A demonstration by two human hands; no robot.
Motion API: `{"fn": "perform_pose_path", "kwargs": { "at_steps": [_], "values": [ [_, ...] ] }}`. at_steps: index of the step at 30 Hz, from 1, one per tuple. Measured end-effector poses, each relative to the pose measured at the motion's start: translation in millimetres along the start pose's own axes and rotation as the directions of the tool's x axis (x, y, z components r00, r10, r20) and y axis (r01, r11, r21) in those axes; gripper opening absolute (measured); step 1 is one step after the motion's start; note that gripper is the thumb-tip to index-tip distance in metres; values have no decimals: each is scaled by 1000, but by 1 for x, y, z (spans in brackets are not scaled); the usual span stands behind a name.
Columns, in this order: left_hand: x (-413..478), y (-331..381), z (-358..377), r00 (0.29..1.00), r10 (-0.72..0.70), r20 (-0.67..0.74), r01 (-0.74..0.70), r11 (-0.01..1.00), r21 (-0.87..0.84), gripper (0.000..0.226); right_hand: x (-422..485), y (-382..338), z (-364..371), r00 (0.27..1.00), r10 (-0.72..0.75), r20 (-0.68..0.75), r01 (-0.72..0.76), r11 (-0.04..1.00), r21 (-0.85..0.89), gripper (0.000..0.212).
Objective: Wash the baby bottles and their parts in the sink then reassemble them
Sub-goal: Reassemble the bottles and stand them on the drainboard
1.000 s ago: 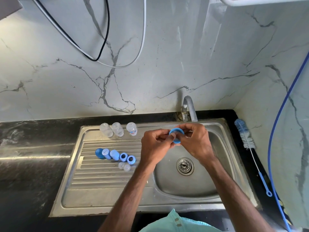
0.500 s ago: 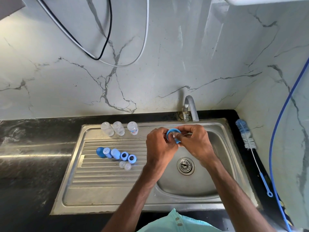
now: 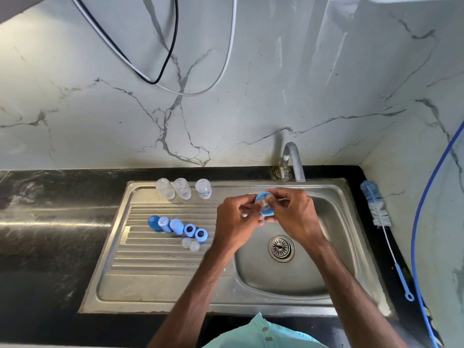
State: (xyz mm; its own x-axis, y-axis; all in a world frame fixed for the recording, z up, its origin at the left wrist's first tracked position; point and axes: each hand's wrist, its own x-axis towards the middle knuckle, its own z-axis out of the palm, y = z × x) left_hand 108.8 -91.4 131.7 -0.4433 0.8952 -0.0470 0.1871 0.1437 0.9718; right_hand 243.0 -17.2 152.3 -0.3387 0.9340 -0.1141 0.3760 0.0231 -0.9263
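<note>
Over the back of the steel sink basin, my left hand and my right hand both pinch a blue bottle ring that has a clear teat in its middle. Three clear bottles stand at the back of the drainboard. On the ribs lies a row of blue caps and rings, with two clear teats just in front of them.
The tap stands behind the basin, and no water is visible running. A blue bottle brush lies on the black counter at the right beside a blue hose. Cables hang on the marble wall. The drain is open.
Both hands have kept hold of the blue ring and turned it between the fingers; the clear teat now shows in its middle. Nothing on the drainboard has moved.
</note>
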Motion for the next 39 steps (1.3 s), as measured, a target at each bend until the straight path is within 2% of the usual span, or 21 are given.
{"fn": "perform_pose_path", "kwargs": {
  "at_steps": [5,9,13,17,21,23,25,28,30,33,35,37,39],
  "values": [
    [6,-12,-15,982,-172,-72,164,981,-106,17,6,6,10,965,39,259,-81,985,153,28],
    [12,-19,-31,947,-316,-52,302,935,-185,20,13,6,17,900,-73,430,20,992,126,34],
    [19,-28,-50,904,-428,-15,406,869,-284,21,23,10,29,882,-81,465,142,985,-97,50],
    [26,-40,-71,900,-421,112,434,840,-327,19,37,14,46,890,-87,448,125,991,-55,47],
    [40,-53,-85,887,-453,85,456,837,-303,25,52,16,71,910,-73,407,96,995,-35,46],
    [50,-69,-92,906,-421,-42,407,895,-185,22,62,19,84,920,-47,388,61,998,-25,47],
    [59,-80,-97,927,-315,-206,325,946,15,24,71,21,94,929,-16,371,7,1000,25,49],
    [78,-91,-99,924,-159,-347,280,900,333,29,87,27,110,939,27,342,-65,993,101,51],
    [92,-101,-96,928,-76,-365,243,866,438,36,93,31,116,946,47,321,-91,988,124,49],
    [118,-124,-90,951,35,-307,163,786,596,60,101,38,121,948,90,304,-138,980,140,47],
    [137,-138,-86,977,75,-198,96,677,730,80,102,43,122,946,122,301,-176,971,159,46],
    [157,-152,-82,998,-17,-58,58,517,854,94,103,48,123,941,153,301,-208,965,161,46],
    [173,-166,-80,989,-144,45,13,378,926,95,102,51,123,938,168,303,-224,961,160,46]
  ]
}}
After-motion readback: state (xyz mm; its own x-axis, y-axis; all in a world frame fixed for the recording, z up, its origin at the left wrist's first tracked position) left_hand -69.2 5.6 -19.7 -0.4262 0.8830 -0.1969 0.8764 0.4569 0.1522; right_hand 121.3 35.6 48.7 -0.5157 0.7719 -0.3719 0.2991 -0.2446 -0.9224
